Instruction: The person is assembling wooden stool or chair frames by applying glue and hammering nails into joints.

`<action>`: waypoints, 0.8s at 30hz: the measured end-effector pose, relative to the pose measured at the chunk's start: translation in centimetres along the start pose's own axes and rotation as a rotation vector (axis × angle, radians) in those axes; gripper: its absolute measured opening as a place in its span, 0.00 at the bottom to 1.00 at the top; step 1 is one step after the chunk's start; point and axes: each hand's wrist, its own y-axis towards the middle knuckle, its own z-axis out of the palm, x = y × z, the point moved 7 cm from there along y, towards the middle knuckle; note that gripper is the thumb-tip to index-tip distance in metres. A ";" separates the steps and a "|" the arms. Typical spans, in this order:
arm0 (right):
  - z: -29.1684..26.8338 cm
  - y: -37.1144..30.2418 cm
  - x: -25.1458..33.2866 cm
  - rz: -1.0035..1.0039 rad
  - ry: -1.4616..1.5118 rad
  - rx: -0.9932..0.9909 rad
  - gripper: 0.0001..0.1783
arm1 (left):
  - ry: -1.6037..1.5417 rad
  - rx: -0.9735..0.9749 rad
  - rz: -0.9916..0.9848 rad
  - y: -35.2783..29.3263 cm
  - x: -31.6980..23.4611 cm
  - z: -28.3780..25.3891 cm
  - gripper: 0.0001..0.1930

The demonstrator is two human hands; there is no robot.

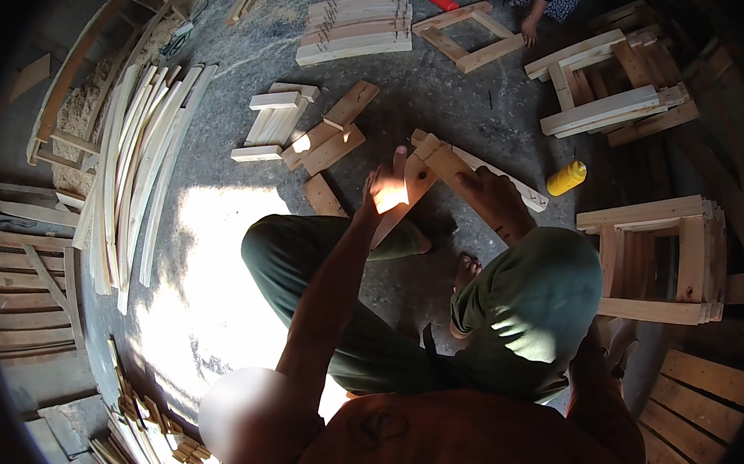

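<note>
Between my knees, two wooden boards meet at a corner, their far ends overlapping. My left hand (pixel 388 184) is closed on the left board (pixel 418 175), in a patch of sunlight. My right hand (pixel 499 199) wraps round the right board (pixel 451 166), which slants down toward my right knee. Beyond it, a paler wooden strip (pixel 517 189) runs from the corner to the lower right; dark marks, perhaps nails, show near its end. A yellow bottle (pixel 567 179) lies on the floor to the right of that strip.
Short boards (pixel 334 148) lie ahead, left of centre. Long slats (pixel 130 163) fan out at left. Stacked wooden frames (pixel 658 308) stand at right, with more frames (pixel 601 111) behind. Farther off are a nail-studded stack of boards (pixel 355 48), a red bottle (pixel 441 0) and another person's hand (pixel 530 29) beside a frame (pixel 489 54).
</note>
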 end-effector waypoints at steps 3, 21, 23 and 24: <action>1.9 1.3 -4.9 0.137 0.208 0.089 0.23 | -0.257 0.129 -0.262 0.7 1.4 -0.1 0.35; 16.4 -3.7 -8.7 0.564 0.580 0.457 0.26 | 0.296 0.331 -0.081 -5.8 -3.6 2.6 0.46; 16.7 -4.2 -9.9 0.568 0.540 0.460 0.25 | 0.281 0.366 -0.094 -5.0 -4.1 2.9 0.47; 17.0 -4.5 -10.7 0.580 0.521 0.456 0.24 | 0.268 0.404 -0.106 -4.4 -4.4 3.3 0.49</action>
